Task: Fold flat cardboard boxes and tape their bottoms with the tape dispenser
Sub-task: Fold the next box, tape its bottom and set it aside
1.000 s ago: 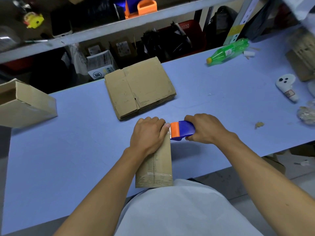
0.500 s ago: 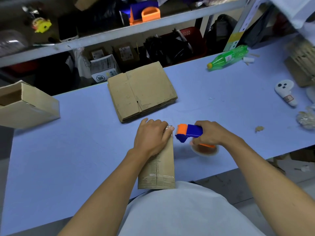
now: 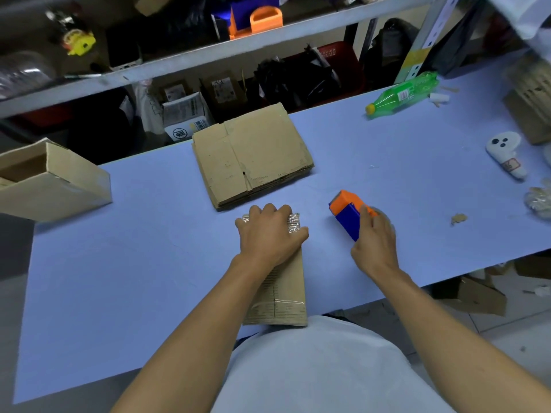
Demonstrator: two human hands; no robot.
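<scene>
The left hand (image 3: pixel 269 234) lies fingers-down over the far, taped end of the upright brown cardboard box (image 3: pixel 278 290), steadying it, while the right hand (image 3: pixel 374 242) loosely grips the orange-and-blue tape dispenser (image 3: pixel 347 211) resting on the blue table (image 3: pixel 119 263) just right of it.

A pale blue worktop (image 3: pixel 119 278) carries a plain brown cardboard box (image 3: pixel 283 290) printed with faint dark lettering and crossed by strips of clear, glinting tape. Beside it lies a tape dispenser (image 3: pixel 347 213) with a bright orange head and a deep blue body. A stack of flat boxes (image 3: pixel 253 153) shows the same dull brown, as does an open box (image 3: pixel 56 183) at the left edge. A green bottle (image 3: pixel 402 95) has a yellow cap and a small white label. A white soft toy (image 3: pixel 507 153) bears three black dots. The person's shirt (image 3: pixel 322 368) is light grey.
</scene>
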